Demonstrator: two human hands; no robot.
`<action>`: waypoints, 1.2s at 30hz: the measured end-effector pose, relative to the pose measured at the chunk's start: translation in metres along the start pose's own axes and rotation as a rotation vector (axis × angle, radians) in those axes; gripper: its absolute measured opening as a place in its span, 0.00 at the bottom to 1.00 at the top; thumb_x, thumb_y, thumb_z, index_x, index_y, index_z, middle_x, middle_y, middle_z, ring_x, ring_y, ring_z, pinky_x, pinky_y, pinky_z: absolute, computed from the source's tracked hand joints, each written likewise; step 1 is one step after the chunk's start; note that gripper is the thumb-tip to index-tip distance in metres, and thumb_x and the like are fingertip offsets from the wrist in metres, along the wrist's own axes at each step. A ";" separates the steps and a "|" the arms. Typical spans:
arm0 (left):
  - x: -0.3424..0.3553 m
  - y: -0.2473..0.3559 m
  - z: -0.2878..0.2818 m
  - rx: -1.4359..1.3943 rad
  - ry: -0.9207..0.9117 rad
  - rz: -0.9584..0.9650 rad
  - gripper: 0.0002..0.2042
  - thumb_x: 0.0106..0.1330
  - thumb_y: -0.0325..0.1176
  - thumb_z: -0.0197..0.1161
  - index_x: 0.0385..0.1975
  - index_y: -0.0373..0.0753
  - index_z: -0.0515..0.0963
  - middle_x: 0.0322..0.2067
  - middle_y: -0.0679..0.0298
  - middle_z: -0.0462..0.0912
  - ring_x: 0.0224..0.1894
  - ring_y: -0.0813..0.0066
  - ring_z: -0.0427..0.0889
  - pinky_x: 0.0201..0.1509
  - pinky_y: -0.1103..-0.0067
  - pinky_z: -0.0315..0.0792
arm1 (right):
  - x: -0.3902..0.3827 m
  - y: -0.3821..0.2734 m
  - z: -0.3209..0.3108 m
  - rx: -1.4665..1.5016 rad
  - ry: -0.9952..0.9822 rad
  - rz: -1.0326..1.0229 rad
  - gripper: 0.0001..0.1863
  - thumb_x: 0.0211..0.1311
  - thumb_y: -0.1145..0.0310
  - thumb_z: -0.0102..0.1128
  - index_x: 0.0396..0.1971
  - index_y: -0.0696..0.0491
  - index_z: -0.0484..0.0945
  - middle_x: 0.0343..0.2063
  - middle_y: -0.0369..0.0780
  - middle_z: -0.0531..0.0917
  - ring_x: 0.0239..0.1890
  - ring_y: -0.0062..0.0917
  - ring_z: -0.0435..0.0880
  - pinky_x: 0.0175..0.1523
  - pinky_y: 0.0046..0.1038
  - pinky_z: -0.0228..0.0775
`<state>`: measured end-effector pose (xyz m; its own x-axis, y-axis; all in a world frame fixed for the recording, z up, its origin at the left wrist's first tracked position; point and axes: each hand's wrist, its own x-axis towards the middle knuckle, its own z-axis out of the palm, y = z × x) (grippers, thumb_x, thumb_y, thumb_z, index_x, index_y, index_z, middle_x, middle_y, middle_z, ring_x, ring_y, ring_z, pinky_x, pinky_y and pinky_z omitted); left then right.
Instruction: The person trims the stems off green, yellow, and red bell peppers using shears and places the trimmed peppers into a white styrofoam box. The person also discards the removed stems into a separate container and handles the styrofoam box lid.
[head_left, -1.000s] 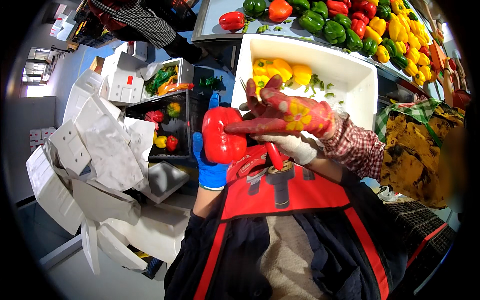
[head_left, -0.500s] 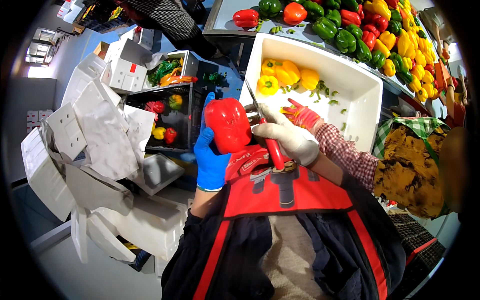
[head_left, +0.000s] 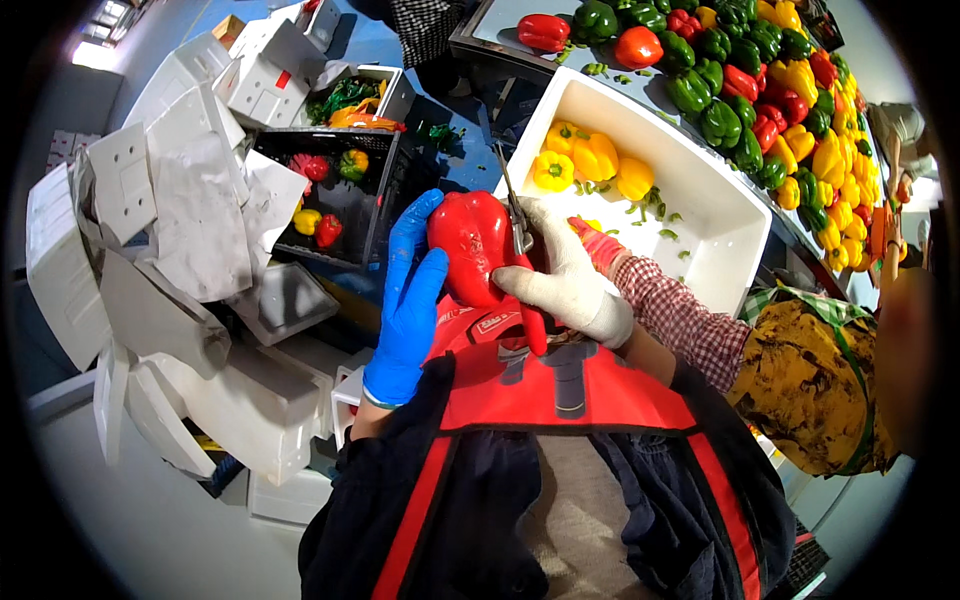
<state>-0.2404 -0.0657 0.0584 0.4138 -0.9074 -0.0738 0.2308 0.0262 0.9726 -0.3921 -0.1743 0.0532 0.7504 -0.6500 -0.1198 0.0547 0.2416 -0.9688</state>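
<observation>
My left hand (head_left: 405, 315) in a blue glove holds a large red bell pepper (head_left: 465, 240) upright at chest height. My right hand (head_left: 572, 285) in a white glove grips red-handled snips (head_left: 532, 322), its thumb against the pepper and the long blades pointing up along the pepper's right side. Just beyond stands a white foam bin (head_left: 718, 240) with yellow peppers (head_left: 595, 155) and several green stem bits. A co-worker's hand in a red floral glove (head_left: 600, 245) reaches into it behind my right hand, from a checked sleeve (head_left: 670, 320).
A table (head_left: 498, 30) of red, green and yellow peppers spans the upper right. Left lie a black crate (head_left: 355, 230) with a few peppers and piled white foam boxes (head_left: 185, 210). A person's legs (head_left: 430, 50) stand at the top; the co-worker's stained apron (head_left: 810, 390) is at right.
The co-worker's glove has withdrawn from over the red pepper toward the bin. My right hand and snips have come up against the pepper's right side. The view has shifted, with surroundings higher.
</observation>
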 end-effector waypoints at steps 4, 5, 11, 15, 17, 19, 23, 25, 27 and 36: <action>-0.008 0.010 0.003 0.238 0.027 0.043 0.30 0.64 0.26 0.59 0.66 0.36 0.57 0.63 0.57 0.62 0.65 0.66 0.62 0.68 0.72 0.59 | 0.000 0.003 0.004 -0.157 -0.021 -0.071 0.35 0.47 0.68 0.68 0.56 0.59 0.66 0.42 0.41 0.75 0.45 0.25 0.75 0.55 0.27 0.67; -0.008 0.010 0.003 0.260 0.025 0.043 0.31 0.63 0.26 0.60 0.65 0.36 0.57 0.63 0.56 0.62 0.65 0.66 0.63 0.68 0.72 0.59 | 0.000 0.006 0.004 -0.183 -0.026 -0.104 0.35 0.46 0.67 0.68 0.56 0.59 0.66 0.41 0.41 0.75 0.45 0.25 0.75 0.54 0.27 0.68; -0.004 0.021 0.010 0.378 0.006 0.017 0.30 0.63 0.28 0.61 0.65 0.36 0.57 0.60 0.53 0.66 0.61 0.66 0.68 0.64 0.72 0.64 | -0.005 0.000 0.002 -0.400 0.034 -0.152 0.34 0.42 0.65 0.69 0.53 0.58 0.68 0.39 0.44 0.75 0.41 0.32 0.78 0.49 0.30 0.71; -0.004 0.011 0.004 0.384 -0.019 0.045 0.29 0.65 0.30 0.60 0.65 0.37 0.58 0.59 0.54 0.67 0.60 0.66 0.69 0.63 0.72 0.65 | -0.006 -0.001 0.003 -0.469 0.055 -0.166 0.33 0.41 0.65 0.69 0.52 0.57 0.69 0.38 0.44 0.75 0.40 0.34 0.78 0.48 0.30 0.71; -0.003 0.007 0.002 0.357 -0.021 0.043 0.28 0.65 0.30 0.60 0.64 0.38 0.58 0.59 0.55 0.67 0.60 0.66 0.69 0.63 0.73 0.64 | -0.005 0.001 0.004 -0.398 0.049 -0.172 0.33 0.41 0.65 0.69 0.51 0.58 0.69 0.37 0.44 0.75 0.40 0.33 0.78 0.48 0.30 0.71; -0.003 0.004 0.000 0.309 -0.020 0.018 0.28 0.65 0.30 0.59 0.64 0.38 0.59 0.59 0.56 0.67 0.60 0.66 0.68 0.64 0.73 0.64 | -0.003 0.005 0.002 -0.377 0.022 -0.133 0.33 0.42 0.65 0.69 0.51 0.58 0.69 0.36 0.43 0.75 0.39 0.31 0.77 0.48 0.30 0.71; -0.006 -0.005 -0.010 0.241 -0.010 -0.021 0.27 0.64 0.28 0.59 0.64 0.38 0.60 0.59 0.57 0.66 0.60 0.67 0.67 0.65 0.74 0.62 | 0.005 0.009 0.001 -0.267 -0.068 -0.046 0.32 0.44 0.64 0.69 0.52 0.57 0.69 0.37 0.41 0.76 0.39 0.26 0.76 0.49 0.28 0.70; -0.008 -0.009 -0.013 0.147 -0.004 -0.076 0.27 0.64 0.27 0.57 0.64 0.39 0.60 0.60 0.58 0.66 0.61 0.68 0.67 0.65 0.75 0.62 | 0.008 0.008 0.001 -0.235 -0.091 0.015 0.32 0.45 0.65 0.68 0.52 0.58 0.69 0.38 0.40 0.76 0.41 0.24 0.76 0.50 0.27 0.69; -0.011 -0.010 -0.019 0.003 -0.012 -0.143 0.28 0.64 0.27 0.54 0.66 0.39 0.59 0.61 0.58 0.65 0.62 0.69 0.66 0.66 0.75 0.61 | 0.011 0.008 0.002 -0.157 -0.110 0.078 0.31 0.47 0.66 0.68 0.53 0.58 0.69 0.38 0.39 0.76 0.41 0.22 0.75 0.51 0.26 0.69; -0.022 -0.016 -0.026 -0.129 0.059 -0.176 0.30 0.65 0.28 0.53 0.68 0.41 0.56 0.63 0.59 0.63 0.65 0.70 0.64 0.67 0.75 0.60 | 0.026 0.028 0.004 0.069 -0.202 0.198 0.29 0.50 0.70 0.65 0.53 0.60 0.68 0.40 0.37 0.75 0.44 0.20 0.74 0.53 0.24 0.67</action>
<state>-0.2307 -0.0352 0.0393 0.4073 -0.8767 -0.2560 0.4132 -0.0731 0.9077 -0.3681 -0.1818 0.0235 0.8666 -0.4302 -0.2526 -0.0666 0.4021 -0.9132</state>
